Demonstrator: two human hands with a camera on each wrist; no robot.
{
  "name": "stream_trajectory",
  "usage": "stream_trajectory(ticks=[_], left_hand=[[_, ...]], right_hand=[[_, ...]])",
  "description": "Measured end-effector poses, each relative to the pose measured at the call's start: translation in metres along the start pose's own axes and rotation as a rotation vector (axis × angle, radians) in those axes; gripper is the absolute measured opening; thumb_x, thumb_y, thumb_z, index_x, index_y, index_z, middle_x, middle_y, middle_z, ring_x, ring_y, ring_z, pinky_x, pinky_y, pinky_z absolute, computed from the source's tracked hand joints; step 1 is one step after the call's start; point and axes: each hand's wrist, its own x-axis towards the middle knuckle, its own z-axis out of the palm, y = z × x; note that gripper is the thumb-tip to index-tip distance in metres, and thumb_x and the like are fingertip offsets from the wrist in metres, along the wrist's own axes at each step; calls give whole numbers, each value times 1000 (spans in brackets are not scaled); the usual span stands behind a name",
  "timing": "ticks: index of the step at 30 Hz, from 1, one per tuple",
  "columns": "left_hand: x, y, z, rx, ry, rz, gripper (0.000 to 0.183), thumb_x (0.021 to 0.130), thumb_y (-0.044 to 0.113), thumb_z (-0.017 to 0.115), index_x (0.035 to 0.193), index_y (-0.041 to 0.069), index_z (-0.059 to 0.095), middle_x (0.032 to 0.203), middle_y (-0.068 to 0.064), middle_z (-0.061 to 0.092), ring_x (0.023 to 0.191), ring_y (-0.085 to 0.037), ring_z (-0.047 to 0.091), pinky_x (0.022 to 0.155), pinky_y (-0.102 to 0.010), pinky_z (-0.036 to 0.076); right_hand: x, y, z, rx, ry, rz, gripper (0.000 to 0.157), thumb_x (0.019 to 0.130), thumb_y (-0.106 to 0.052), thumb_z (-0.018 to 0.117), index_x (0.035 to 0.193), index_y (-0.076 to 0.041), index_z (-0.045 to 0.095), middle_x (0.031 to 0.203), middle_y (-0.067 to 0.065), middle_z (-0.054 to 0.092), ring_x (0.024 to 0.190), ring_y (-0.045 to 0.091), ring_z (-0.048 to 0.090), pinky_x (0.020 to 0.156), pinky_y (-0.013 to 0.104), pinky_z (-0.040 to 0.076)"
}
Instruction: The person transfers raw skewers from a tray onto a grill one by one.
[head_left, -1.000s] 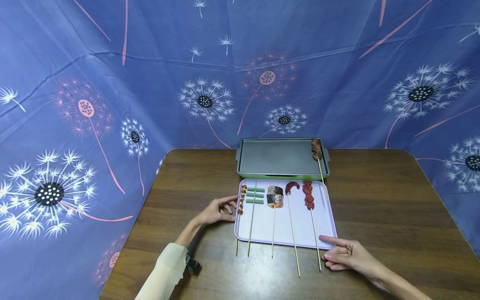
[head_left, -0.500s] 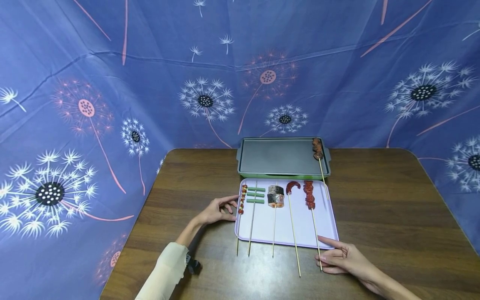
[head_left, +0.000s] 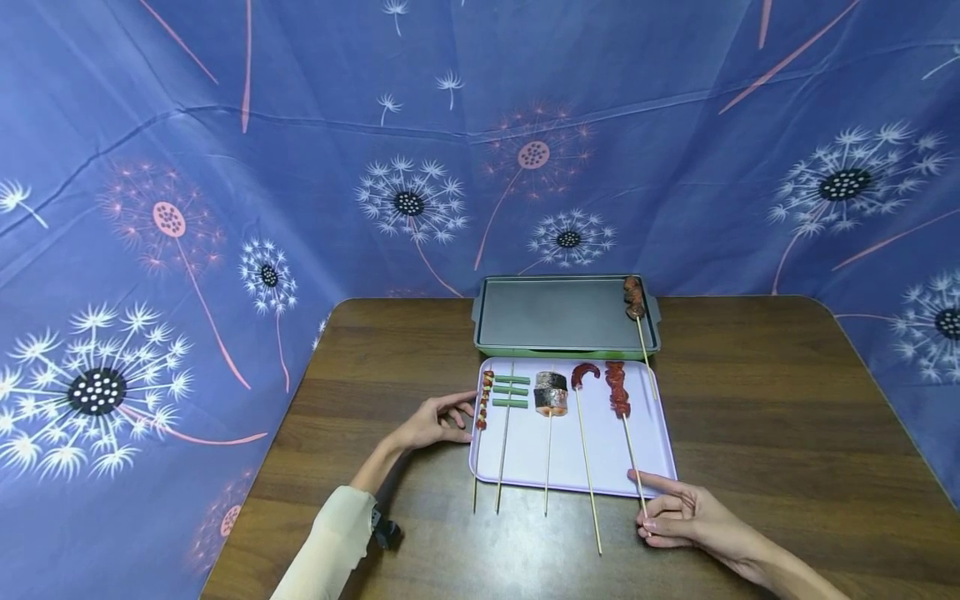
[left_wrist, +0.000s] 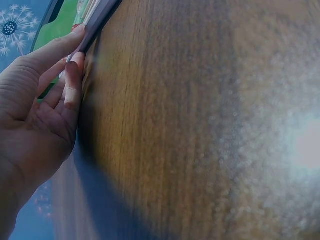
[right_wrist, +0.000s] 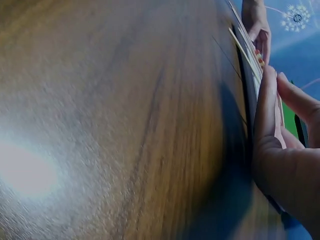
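Observation:
In the head view, my left hand (head_left: 432,421) holds the left rim of a lilac tray (head_left: 600,471) between thumb and fingers. The left wrist view shows its fingertips (left_wrist: 78,30) at that edge. At the tray's front right corner, my right hand (head_left: 686,512) pinches the lower stick of a red meat skewer (head_left: 618,390), whose meat lies over the tray. Left of it lie a curled red skewer (head_left: 584,374), a skewer with silver-and-dark fish-like chunks (head_left: 551,393), a green-stick skewer (head_left: 511,391) and a thin red-and-yellow skewer (head_left: 485,398).
Behind the tray stands a dark grey griddle (head_left: 555,312) with a green base. A browned meat skewer (head_left: 633,298) lies on its right end, its stick reaching over the tray. The wooden table (head_left: 780,400) meets a blue dandelion-print cloth (head_left: 675,167).
My right hand has moved slightly left and taken hold of the red meat skewer's stick. The stick's lower end has shifted a little right. The left hand has stayed at the tray.

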Motion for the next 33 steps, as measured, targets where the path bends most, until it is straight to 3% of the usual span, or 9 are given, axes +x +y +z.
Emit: stream_trajectory(ticks=[19, 27, 33], left_hand=[[0, -4, -1, 14, -12, 13, 77, 84, -3, 79, 152, -4, 42, 125, -31, 59, 93, -10, 59, 71, -16, 48], [0, -2, 0, -3, -10, 9, 78, 83, -5, 79, 152, -3, 43, 125, -32, 59, 92, -8, 59, 71, -15, 48], [0, -1, 0, -1, -14, 11, 79, 83, -3, 80, 153, -2, 42, 125, -30, 59, 92, -9, 59, 71, -15, 48]], right_hand=[[-13, -7, -18, 5, -115, -67, 73, 100, 17, 41, 161, -22, 33, 123, 6, 70, 114, 14, 68, 100, 34, 54], [-17, -6, -16, 73, -162, -74, 73, 101, 19, 37, 161, -23, 34, 125, 7, 69, 115, 17, 68, 100, 31, 55], [-18, -7, -12, 67, -150, -89, 74, 100, 19, 37, 160, -24, 34, 124, 5, 69, 115, 15, 68, 99, 30, 56]])
